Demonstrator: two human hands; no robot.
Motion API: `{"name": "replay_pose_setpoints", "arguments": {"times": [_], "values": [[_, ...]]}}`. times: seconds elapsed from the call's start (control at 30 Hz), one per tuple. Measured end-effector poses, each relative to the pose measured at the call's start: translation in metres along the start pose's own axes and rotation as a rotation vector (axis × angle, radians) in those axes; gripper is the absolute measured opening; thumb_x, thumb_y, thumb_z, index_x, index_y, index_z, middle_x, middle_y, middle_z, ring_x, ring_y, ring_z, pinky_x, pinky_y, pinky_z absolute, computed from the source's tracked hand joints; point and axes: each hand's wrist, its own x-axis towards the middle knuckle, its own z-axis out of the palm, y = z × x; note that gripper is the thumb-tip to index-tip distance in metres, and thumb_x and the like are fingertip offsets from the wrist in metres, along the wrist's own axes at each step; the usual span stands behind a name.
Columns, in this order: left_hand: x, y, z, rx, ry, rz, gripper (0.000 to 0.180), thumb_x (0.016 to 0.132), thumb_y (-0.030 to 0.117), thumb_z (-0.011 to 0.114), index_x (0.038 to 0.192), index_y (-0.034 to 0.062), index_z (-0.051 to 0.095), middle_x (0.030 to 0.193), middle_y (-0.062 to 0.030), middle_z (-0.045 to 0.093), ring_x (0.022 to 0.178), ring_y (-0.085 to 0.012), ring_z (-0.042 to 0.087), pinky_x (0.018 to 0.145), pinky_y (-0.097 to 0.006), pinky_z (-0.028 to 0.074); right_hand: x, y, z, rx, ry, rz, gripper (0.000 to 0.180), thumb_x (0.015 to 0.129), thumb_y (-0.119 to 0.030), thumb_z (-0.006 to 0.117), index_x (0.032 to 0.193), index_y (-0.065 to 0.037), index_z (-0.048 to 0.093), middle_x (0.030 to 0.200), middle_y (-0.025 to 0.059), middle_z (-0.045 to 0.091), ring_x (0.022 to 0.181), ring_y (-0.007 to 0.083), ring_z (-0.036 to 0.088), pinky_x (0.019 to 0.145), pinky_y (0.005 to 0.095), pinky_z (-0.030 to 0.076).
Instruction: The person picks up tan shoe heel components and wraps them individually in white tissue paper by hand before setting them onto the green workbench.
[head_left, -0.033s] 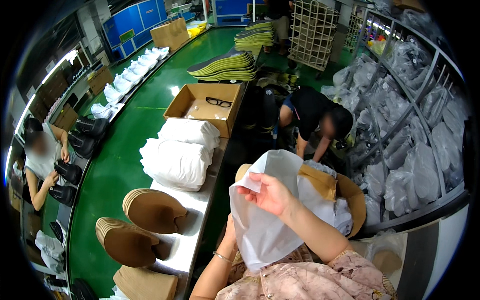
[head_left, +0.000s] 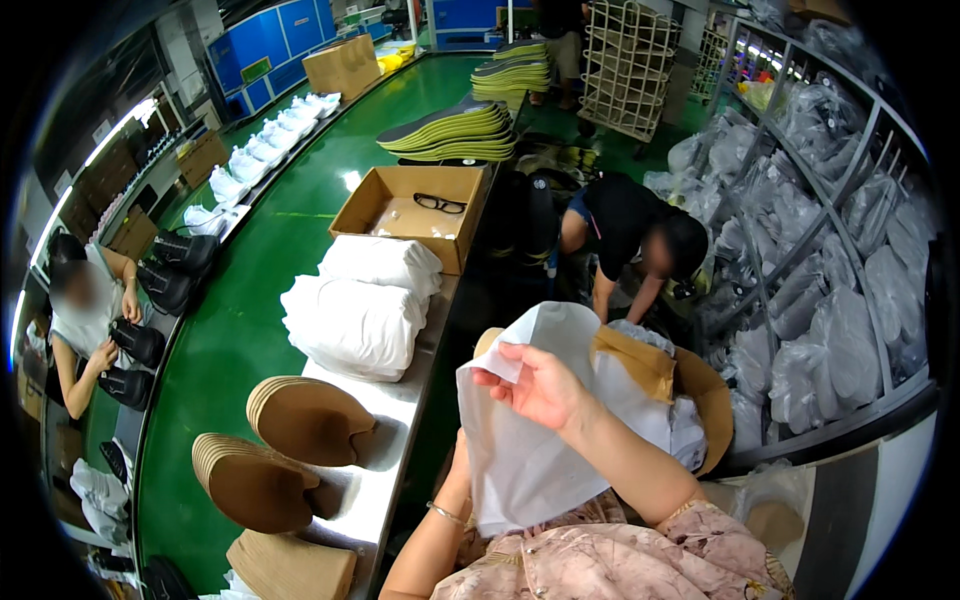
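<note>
My right hand (head_left: 540,385) pinches the upper edge of a thin white sheet (head_left: 530,450), its fingers closed and the folded edge showing over them. The sheet hangs in front of my body and looks like wrapping paper. Only the wrist and part of my left hand (head_left: 459,462) show at the sheet's left side; its fingers are hidden behind it. A tan rounded piece (head_left: 487,342) peeks out behind the sheet's upper left. Just beyond my right forearm, an open brown carton (head_left: 705,405) holds white paper or wrapping.
On the green-topped table (head_left: 250,310) at left stand brown curved cardboard inserts (head_left: 310,420), white bundles (head_left: 350,325), a carton with glasses (head_left: 400,215) and stacked insoles (head_left: 455,135). A co-worker (head_left: 630,225) bends ahead. Right is a metal rack (head_left: 830,215) of bagged items.
</note>
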Motion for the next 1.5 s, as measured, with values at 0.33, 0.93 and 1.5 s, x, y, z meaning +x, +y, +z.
{"name": "replay_pose_setpoints", "arguments": {"times": [0.33,0.93,1.5], "values": [[0.003,0.002,0.015,0.000,-0.031,0.105,0.036,0.098,0.020,0.040,0.128,0.0023,0.043,0.122,-0.0064,0.050,0.109,-0.0148,0.050,0.088,-0.028,0.044,0.013,0.016,-0.009,-0.267,-0.134,-0.301,0.041,0.086,0.000,0.051,0.126,0.005,0.042,0.124,0.0233,0.050,0.116,0.0298,0.052,0.094,0.0355,0.045],[0.006,0.010,0.027,0.024,-0.041,0.175,0.043,0.099,0.025,0.039,0.136,0.0042,0.033,0.128,-0.0064,0.044,0.113,-0.0142,0.046,0.093,-0.025,0.041,0.016,0.021,-0.014,-1.647,0.485,-0.796,0.039,0.083,-0.019,0.056,0.116,0.000,0.046,0.120,0.0216,0.048,0.112,0.0360,0.049,0.094,0.0453,0.036],[0.000,0.022,0.023,0.070,-0.015,0.208,0.040,0.098,0.019,0.042,0.134,0.0033,0.036,0.125,-0.0069,0.045,0.110,-0.0132,0.046,0.092,-0.025,0.039,0.010,-0.008,-0.009,-1.765,-0.056,-0.598,0.052,0.081,-0.018,0.059,0.127,-0.002,0.044,0.129,0.0207,0.042,0.120,0.0372,0.039,0.100,0.0409,0.034]]}}
